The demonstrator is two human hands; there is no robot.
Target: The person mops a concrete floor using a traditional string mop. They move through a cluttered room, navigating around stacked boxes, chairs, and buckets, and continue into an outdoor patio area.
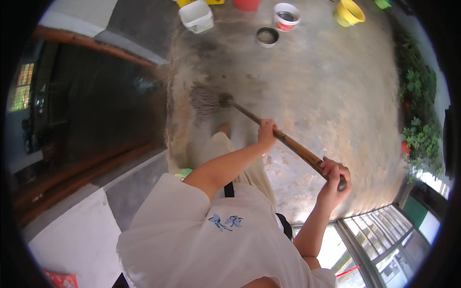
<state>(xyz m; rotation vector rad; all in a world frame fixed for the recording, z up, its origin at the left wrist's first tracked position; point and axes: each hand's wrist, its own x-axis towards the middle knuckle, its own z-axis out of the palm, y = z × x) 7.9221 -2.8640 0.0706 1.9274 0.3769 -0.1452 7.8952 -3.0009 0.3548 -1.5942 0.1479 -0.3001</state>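
Note:
A string mop with a long wooden handle (298, 150) slants across the view in front of me. My left hand (267, 132) is closed around the middle of the handle. Farther up, near the rounded end, my right hand (335, 176) grips the same handle with its fingers wrapped round it. The grey mop head (205, 102) lies spread on the concrete floor (317, 86), to the left and ahead of my foot (223, 128).
Along the far side stand a white square tub (196, 17), a red container (246, 4), a white round bucket (287, 17), a dark-rimmed bowl (267, 37) and a yellow bucket (348, 13). A doorway (105, 96) opens at left. Leafy plants (420, 91) line the right edge.

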